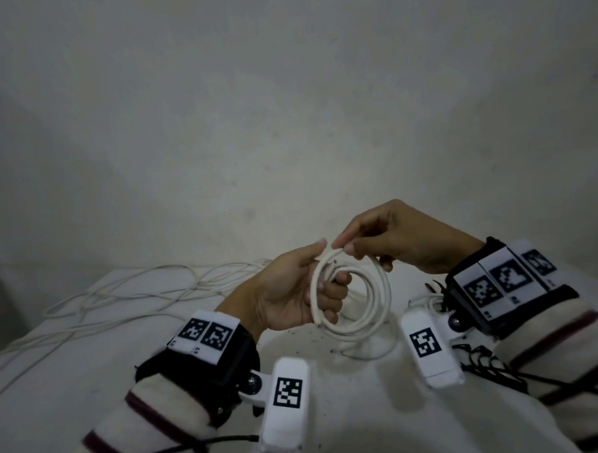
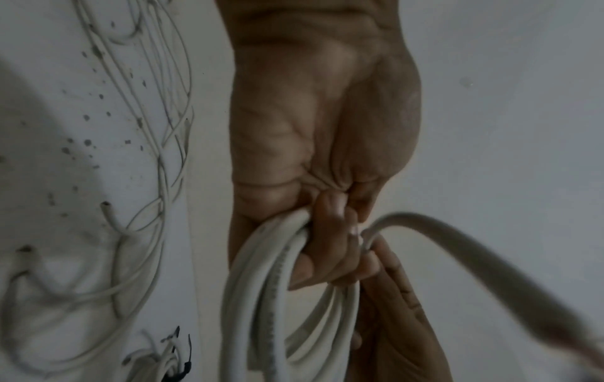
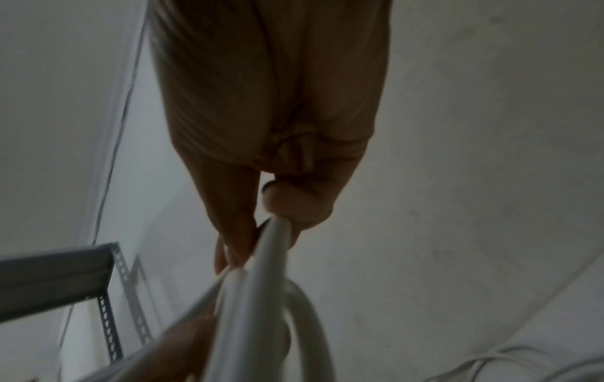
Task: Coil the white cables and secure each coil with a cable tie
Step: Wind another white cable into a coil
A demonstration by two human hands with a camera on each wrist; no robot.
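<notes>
A thick white cable coil (image 1: 355, 302) of several loops hangs above the table. My left hand (image 1: 293, 295) grips its left side, fingers curled through the ring (image 2: 326, 248). My right hand (image 1: 387, 239) pinches the cable's end at the coil's top between thumb and fingers; the right wrist view shows that pinch on the cable (image 3: 274, 248). The coil (image 2: 268, 310) runs down from the left fist. No cable tie is on this coil.
Thin loose white cables (image 1: 129, 295) sprawl over the white table (image 1: 75, 390) at the back left. A small bundle with black ties (image 2: 176, 361) lies on the table near the right wrist. A grey perforated metal shelf frame (image 3: 65, 279) stands by the wall.
</notes>
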